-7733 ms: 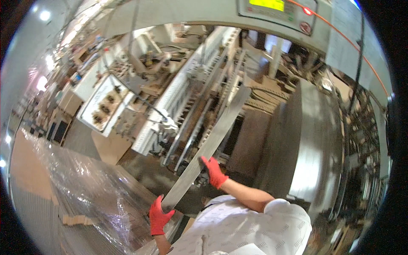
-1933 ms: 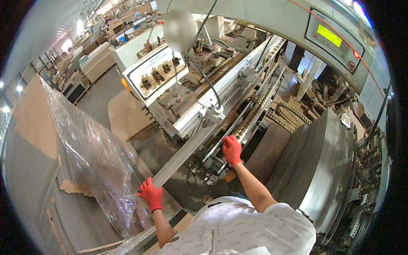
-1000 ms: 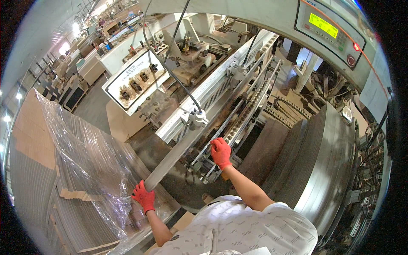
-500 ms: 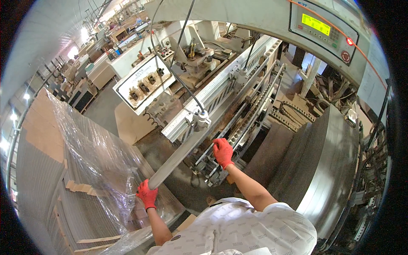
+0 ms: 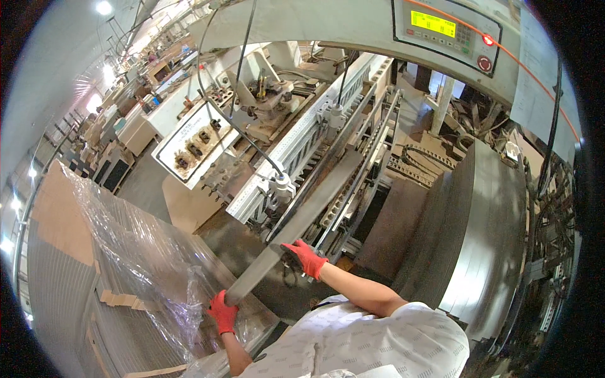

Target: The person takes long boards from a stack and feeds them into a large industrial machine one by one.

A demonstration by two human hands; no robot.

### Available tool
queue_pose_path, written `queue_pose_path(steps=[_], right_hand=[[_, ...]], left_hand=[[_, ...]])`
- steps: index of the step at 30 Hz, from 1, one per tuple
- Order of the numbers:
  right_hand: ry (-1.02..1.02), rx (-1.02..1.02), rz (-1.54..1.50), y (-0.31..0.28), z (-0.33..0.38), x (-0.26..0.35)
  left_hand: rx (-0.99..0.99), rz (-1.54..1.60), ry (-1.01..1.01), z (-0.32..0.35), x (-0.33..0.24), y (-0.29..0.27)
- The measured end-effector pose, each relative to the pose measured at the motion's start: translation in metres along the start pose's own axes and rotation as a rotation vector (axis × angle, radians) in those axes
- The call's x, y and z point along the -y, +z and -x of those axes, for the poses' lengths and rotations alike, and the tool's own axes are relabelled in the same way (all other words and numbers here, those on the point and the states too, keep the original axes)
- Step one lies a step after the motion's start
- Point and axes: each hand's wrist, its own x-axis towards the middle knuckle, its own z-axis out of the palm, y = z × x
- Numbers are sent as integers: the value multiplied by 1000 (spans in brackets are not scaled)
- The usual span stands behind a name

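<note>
A long, narrow grey board (image 5: 310,214) slants across the bed of a boring machine, its near end sticking out toward me. My left hand (image 5: 222,312), in a red glove, is closed around that near end. Farther up the board, my right hand (image 5: 305,257), also red-gloved, grips its right edge, thumb and fingers partly hidden against it. Left of the board runs the machine's silver fence rail (image 5: 302,142). A clamp (image 5: 282,187) with a black hose is mounted on the rail near the board.
Brown-edged panels (image 5: 60,264) partly wrapped in clear plastic (image 5: 151,252) are stacked at my left. Another tall stack of grey boards (image 5: 472,252) stands at right. A control panel (image 5: 447,31) with a lit screen is overhead. A white switch box (image 5: 195,145) stands beyond the rail.
The board has shifted right, away from the fence rail and out from beneath the clamps. My right hand has come down and left onto the board. The left hand keeps its end.
</note>
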Motion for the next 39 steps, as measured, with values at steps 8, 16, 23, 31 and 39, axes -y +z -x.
queue_pose_path(steps=[8, 16, 23, 31, 39], right_hand=[[-226, -621, -146, -111, 35, 16], [-167, -940, -578, -183, 42, 32], [75, -1292, 166, -244, 94, 40], [399, -1428, 749, -341, 145, 4], [532, -1425, 1085, -336, 133, -13]], left_hand=[[327, 114, 432, 6, -128, -91], [557, 318, 778, 24, -322, -63], [857, 367, 1077, 51, -393, -32], [652, 422, 956, 14, -335, -24], [824, 682, 629, 21, -277, -28]])
